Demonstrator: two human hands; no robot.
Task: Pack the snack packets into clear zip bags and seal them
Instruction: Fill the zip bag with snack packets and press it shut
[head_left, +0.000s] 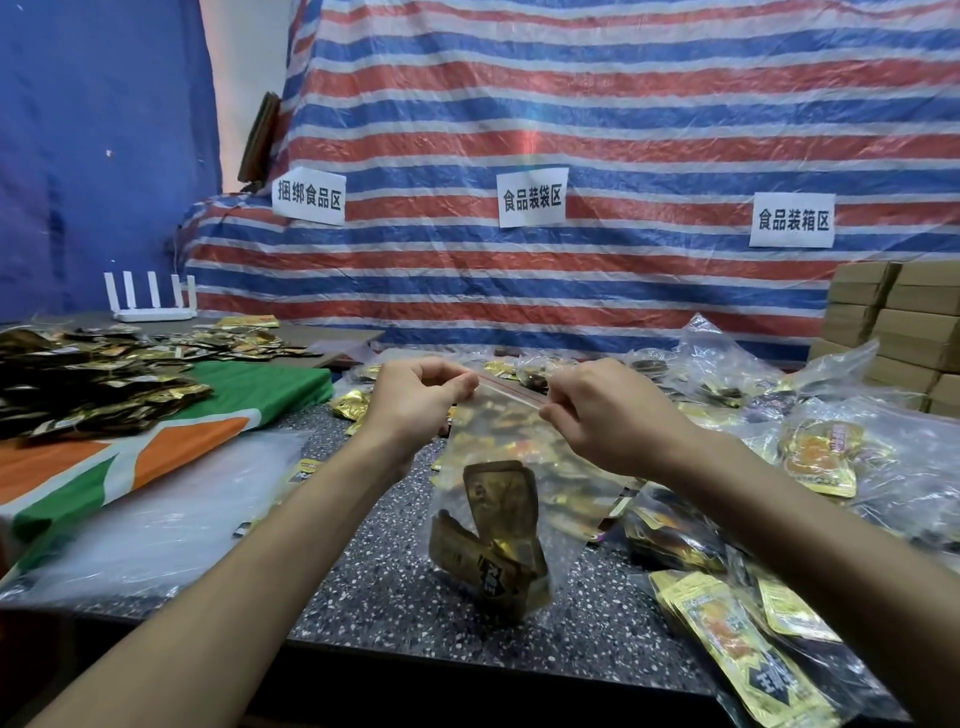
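Observation:
A clear zip bag (511, 447) with a red zip strip hangs above the speckled table (395, 571). Gold and brown snack packets (493, 540) lie at its bottom. My left hand (415, 400) pinches the zip strip at its left end. My right hand (608, 410) pinches the same strip at its right end. The strip is stretched between the two hands. Whether the zip is closed I cannot tell.
Loose dark and gold packets (88, 384) are heaped on a green, orange and white cloth (156, 457) at the left. Filled clear bags (821, 457) and yellow packets (727, 639) crowd the right side. Cardboard boxes (893, 327) are stacked far right. A white router (153, 301) stands at the back left.

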